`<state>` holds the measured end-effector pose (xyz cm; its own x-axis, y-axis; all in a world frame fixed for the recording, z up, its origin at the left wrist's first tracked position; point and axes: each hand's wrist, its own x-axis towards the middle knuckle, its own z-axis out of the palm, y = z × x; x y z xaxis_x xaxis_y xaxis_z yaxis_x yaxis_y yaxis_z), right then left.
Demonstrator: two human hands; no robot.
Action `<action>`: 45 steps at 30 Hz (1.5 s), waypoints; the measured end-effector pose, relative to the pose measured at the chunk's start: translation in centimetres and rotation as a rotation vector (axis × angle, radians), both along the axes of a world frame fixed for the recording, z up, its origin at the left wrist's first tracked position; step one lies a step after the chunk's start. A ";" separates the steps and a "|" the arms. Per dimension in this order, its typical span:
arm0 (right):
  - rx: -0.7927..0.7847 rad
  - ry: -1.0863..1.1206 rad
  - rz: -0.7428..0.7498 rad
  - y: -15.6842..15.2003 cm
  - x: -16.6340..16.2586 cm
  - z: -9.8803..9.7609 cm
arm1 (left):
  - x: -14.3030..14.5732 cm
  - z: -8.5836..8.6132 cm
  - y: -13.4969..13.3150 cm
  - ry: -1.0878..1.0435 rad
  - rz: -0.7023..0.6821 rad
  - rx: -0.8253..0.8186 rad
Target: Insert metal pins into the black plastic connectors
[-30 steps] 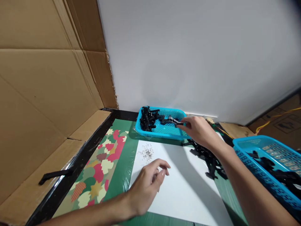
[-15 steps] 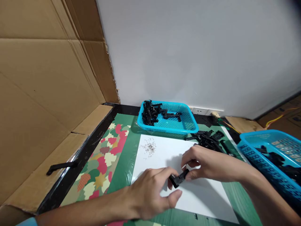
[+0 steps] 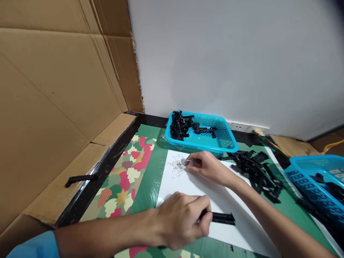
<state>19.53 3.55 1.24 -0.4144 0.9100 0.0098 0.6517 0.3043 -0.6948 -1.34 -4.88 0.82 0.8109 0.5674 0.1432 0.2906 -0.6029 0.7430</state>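
Observation:
My left hand (image 3: 185, 218) is closed around a long, narrow black plastic part (image 3: 223, 218), whose end sticks out to the right above the white sheet (image 3: 212, 195). The fingers cover the rest of that part. Farther forward, my right hand (image 3: 204, 165) has its thumb and index fingertip close together at the right edge of a scattered pile of tiny bent metal wires (image 3: 176, 168). A thin wire-like line shows at those fingertips, too small to make out well.
A blue basket (image 3: 199, 146) holding black parts stands at the wall. Loose black parts (image 3: 255, 168) are heaped right of the sheet, near a second blue basket (image 3: 301, 179). Cardboard (image 3: 53, 89) walls the left side; a black strip (image 3: 80, 178) lies there. Sockets (image 3: 239, 126) sit behind.
My right hand has left the black part and moved forward and left to the wire pile. My left hand keeps the part, now turned so its length points right. The view has shifted slightly.

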 end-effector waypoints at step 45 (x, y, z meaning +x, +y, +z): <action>-0.253 0.584 -0.173 -9.4 1.3 0.0 | 0.8 -1.1 1.7 -0.607 0.199 -1.062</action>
<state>20.85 -5.85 1.27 -0.2537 0.9667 -0.0338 0.1711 0.0104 -0.9852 -0.53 -3.22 -0.23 0.6603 0.7377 -0.1406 -0.2532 0.3950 0.8831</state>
